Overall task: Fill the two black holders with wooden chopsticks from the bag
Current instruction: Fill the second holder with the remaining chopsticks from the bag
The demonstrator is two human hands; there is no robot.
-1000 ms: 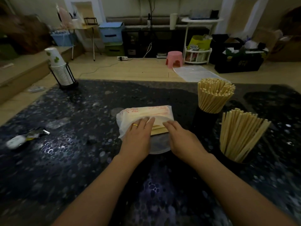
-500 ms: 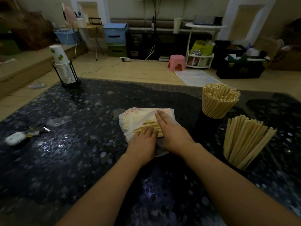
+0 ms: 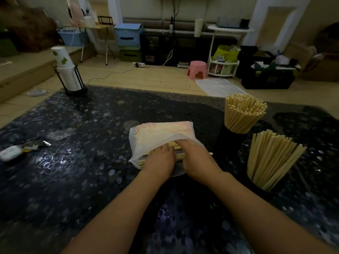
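Now both hands, left hand (image 3: 160,159) and right hand (image 3: 197,158), grip the chopsticks (image 3: 176,147) inside the bag (image 3: 157,133).

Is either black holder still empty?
No. Both the far holder and the near holder stand packed with upright wooden chopsticks.

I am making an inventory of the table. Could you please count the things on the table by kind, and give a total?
Black holders with wooden chopsticks: 2
Plastic bag of chopsticks: 1
Paper cup rack: 1
Small unclear items at the left edge: 2
Total: 6
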